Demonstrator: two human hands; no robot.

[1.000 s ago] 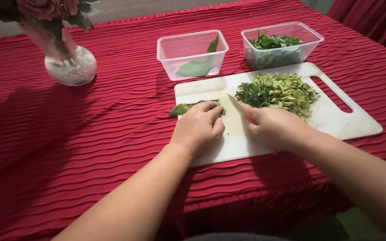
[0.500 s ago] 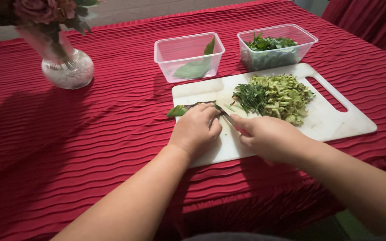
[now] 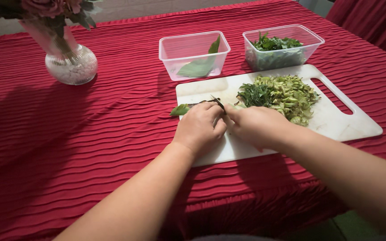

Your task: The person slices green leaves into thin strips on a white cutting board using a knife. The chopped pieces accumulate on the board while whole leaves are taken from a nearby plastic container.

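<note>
1. Pressing down on a rolled bundle of green leaves (image 3: 180, 109), the left hand (image 3: 199, 127) keeps it flat on the white cutting board (image 3: 336, 122); its grip is curled over the bundle, and only the leaf tips poke out past the board's left edge.
2. The right hand (image 3: 256, 125) has its grip shut around the handle of a small knife (image 3: 217, 101); the handle itself is hidden inside the fist.
3. Half a second ago the blade lay lower, just right of the left knuckles; a second ago it stood further right, near the chopped pile. Now its tip sits right against the left fingertips, so the hands have closed together.
4. That suggests the slicing is working leftward along the bundle, which looks almost wholly covered by the left hand.
5. A heap of shredded dark leaves (image 3: 253, 94) touches a bigger mound of chopped pale green pieces (image 3: 291, 94) on the board's middle.
6. Behind the board on the red-clothed counter (image 3: 112, 120) stand a clear tub with one whole leaf (image 3: 194, 54), a clear tub of leafy greens (image 3: 282, 44), and a glass vase (image 3: 71, 66) to the far left.
</note>
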